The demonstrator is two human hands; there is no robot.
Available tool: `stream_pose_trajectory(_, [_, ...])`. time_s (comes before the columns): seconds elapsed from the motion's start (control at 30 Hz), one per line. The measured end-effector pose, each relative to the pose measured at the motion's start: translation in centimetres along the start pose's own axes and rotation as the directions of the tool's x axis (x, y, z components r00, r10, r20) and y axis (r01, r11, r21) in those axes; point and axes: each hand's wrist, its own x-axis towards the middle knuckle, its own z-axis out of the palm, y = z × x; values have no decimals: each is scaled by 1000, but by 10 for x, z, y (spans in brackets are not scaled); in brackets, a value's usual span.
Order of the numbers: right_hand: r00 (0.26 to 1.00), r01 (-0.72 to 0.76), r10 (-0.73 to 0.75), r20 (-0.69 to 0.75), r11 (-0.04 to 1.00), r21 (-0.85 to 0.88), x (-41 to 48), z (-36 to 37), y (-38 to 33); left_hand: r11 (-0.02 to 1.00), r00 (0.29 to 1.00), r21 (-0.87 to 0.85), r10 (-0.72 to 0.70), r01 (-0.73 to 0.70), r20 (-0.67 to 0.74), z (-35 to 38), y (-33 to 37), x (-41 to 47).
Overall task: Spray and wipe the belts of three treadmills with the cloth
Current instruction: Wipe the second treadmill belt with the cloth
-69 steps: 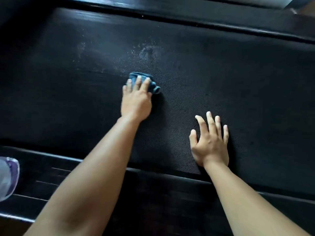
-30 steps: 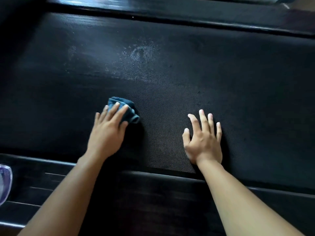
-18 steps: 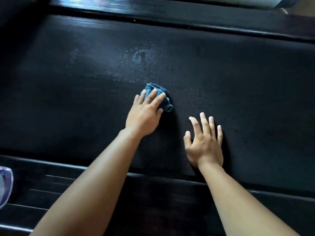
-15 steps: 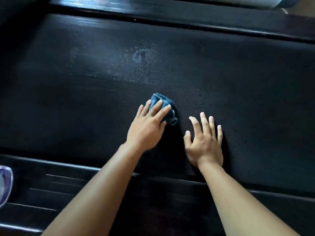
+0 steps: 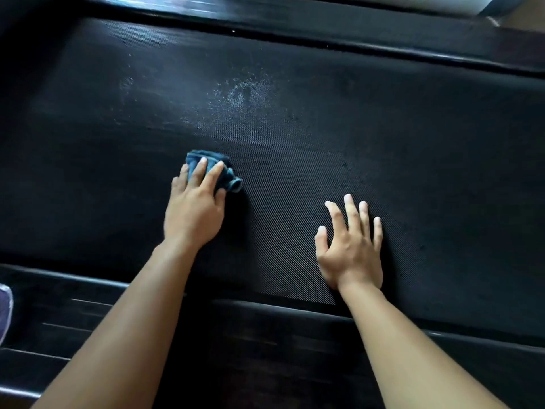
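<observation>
- A person's left hand (image 5: 194, 214) is pressing a small, bunched-up blue cloth (image 5: 225, 172) onto the black, finely textured treadmill belt (image 5: 398, 137). Its fingers are lying nearly straight across the top of the fabric rather than curling round it.
- The cloth is sitting on the belt left of centre in the view, with a rolled edge poking out on the thumb side of the hand.
- The right hand (image 5: 351, 246) is resting palm-down on the belt, well apart from the cloth, fingers splayed wide and holding nothing.
- A pale, speckled patch of spray droplets (image 5: 244, 95) is glistening on the belt beyond the cloth, apart from it.
- The glossy black near side rail (image 5: 265, 329) is running beneath both forearms, and the matching far side rail (image 5: 295, 28) is bordering the belt's other edge.
- A purple-and-white object (image 5: 4, 311) is peeking in at the left edge, too cropped to identify.
</observation>
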Motion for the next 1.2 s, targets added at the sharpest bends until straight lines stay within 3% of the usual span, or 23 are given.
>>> stream_pose_trajectory(0.17, [1000,-5,5,6,1000,-5,0,0,0,987,988,42,152,-154,35,17,55,10])
stream_pose_trajectory(0.33, [1000,-1,1,15,1000,-12,1,-1,1,940,937,17,337,-340,94,31,65,-51])
stream_pose_trajectory(0.4, [1000,0,0,10,1000,-10,0,-1,0,942,938,28,329,-334,113,28,47,-75])
stream_pose_trajectory(0.5, [1000,3,-3,-2,1000,3,-1,0,0,975,975,51,210,-214,77,15,9,-88])
stream_pose_trajectory(0.63, [1000,6,-6,-8,1000,7,0,0,0,999,1000,26,-20,20,16,-2,-23,-60])
stream_pose_trajectory(0.73, [1000,4,-4,-14,1000,9,-1,0,1,996,996,14,-91,91,-17,-2,-10,-24])
stream_pose_trajectory(0.83, [1000,7,-7,-7,1000,13,-1,0,1,998,999,42,-44,44,-13,8,22,-1])
stream_pose_trajectory(1.07, [1000,5,-5,7,1000,28,-1,0,2,960,957,39,273,-278,96,33,71,-53])
stream_pose_trajectory(1.2, [1000,12,-12,-6,999,30,0,-1,1,961,953,47,265,-274,144,26,42,-100])
